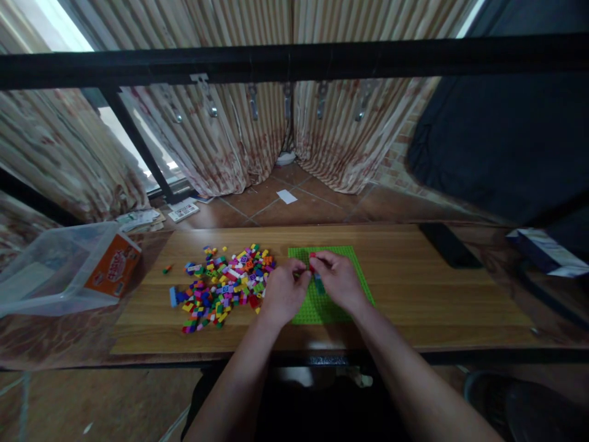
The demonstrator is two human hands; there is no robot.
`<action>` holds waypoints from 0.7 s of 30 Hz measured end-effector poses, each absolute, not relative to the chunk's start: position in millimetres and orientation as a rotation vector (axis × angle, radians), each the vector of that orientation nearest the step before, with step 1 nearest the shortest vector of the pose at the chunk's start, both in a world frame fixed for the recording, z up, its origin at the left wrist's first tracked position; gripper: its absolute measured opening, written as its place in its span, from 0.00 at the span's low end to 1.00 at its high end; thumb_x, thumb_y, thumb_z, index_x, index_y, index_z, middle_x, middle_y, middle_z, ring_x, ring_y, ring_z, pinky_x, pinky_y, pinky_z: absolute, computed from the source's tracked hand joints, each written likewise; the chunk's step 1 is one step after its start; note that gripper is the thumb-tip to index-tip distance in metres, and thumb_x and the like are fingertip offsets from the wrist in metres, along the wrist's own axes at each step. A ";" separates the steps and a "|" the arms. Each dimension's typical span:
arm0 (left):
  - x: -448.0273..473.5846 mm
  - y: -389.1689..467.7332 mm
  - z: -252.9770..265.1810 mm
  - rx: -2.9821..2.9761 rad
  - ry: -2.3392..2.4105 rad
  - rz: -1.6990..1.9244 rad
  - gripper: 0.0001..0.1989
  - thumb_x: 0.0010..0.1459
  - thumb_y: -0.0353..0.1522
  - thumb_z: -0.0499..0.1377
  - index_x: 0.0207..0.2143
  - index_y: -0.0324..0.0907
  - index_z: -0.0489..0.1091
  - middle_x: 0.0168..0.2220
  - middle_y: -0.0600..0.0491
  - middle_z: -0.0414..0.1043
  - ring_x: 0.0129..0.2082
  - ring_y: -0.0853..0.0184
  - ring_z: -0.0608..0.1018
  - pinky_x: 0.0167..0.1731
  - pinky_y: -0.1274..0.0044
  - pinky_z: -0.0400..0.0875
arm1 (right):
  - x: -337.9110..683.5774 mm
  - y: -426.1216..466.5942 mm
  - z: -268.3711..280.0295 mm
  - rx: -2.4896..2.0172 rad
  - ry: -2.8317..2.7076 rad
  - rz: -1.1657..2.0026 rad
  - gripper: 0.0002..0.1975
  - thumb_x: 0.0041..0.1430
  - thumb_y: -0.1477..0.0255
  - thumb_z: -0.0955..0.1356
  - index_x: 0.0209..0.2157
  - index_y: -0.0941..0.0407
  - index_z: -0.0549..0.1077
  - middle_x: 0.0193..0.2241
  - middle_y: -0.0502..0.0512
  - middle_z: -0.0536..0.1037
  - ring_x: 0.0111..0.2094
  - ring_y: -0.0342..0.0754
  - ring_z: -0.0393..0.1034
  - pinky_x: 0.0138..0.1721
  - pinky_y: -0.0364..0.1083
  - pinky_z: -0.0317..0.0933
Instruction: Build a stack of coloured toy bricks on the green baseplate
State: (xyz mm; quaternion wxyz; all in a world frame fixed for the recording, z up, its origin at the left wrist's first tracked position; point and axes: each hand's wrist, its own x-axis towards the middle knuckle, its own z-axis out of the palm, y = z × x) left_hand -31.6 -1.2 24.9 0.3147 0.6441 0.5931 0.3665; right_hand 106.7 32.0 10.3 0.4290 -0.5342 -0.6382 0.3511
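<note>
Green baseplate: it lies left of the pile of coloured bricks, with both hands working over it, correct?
Not quite. The head view shows the green baseplate lying right of the pile of coloured bricks, not left. The rest holds: the left hand and right hand are both over it, pinching small bricks.

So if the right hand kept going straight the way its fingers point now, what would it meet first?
The right hand points left and slightly away, at the left hand, so it would likely meet those fingers almost at once above the green baseplate. The brick pile lies beyond; depth is unclear.
</note>
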 end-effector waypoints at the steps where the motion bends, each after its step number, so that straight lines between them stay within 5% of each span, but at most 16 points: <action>1: -28.7 -0.4 25.4 1.702 1.575 0.942 0.06 0.56 0.30 0.57 0.35 0.41 0.73 0.32 0.51 0.77 0.30 0.68 0.77 0.33 0.77 0.68 | 117.4 35.6 10.9 -1.404 -1.631 0.778 0.11 0.57 0.66 0.64 0.33 0.56 0.76 0.29 0.55 0.79 0.30 0.48 0.72 0.33 0.45 0.63; 7: -19.5 8.0 25.7 1.738 1.713 0.806 0.08 0.57 0.30 0.57 0.38 0.40 0.73 0.38 0.49 0.78 0.33 0.66 0.78 0.37 0.75 0.70 | 167.7 52.2 5.3 -1.669 -1.556 0.891 0.12 0.61 0.71 0.60 0.42 0.56 0.72 0.33 0.56 0.79 0.24 0.45 0.73 0.23 0.43 0.63; 13: -9.2 17.7 19.1 1.758 1.784 0.717 0.15 0.57 0.28 0.55 0.47 0.37 0.71 0.46 0.44 0.76 0.37 0.64 0.79 0.42 0.73 0.70 | 175.7 51.5 4.1 -1.532 -1.917 0.649 0.08 0.56 0.77 0.65 0.34 0.55 0.76 0.34 0.56 0.80 0.35 0.48 0.73 0.39 0.47 0.64; 21: -5.0 27.5 13.7 1.681 1.712 0.774 0.14 0.60 0.27 0.51 0.42 0.38 0.75 0.38 0.48 0.78 0.40 0.65 0.78 0.44 0.75 0.70 | 165.8 53.3 -1.7 -1.390 -2.091 0.603 0.04 0.54 0.75 0.69 0.30 0.55 0.77 0.30 0.52 0.77 0.31 0.45 0.70 0.36 0.45 0.61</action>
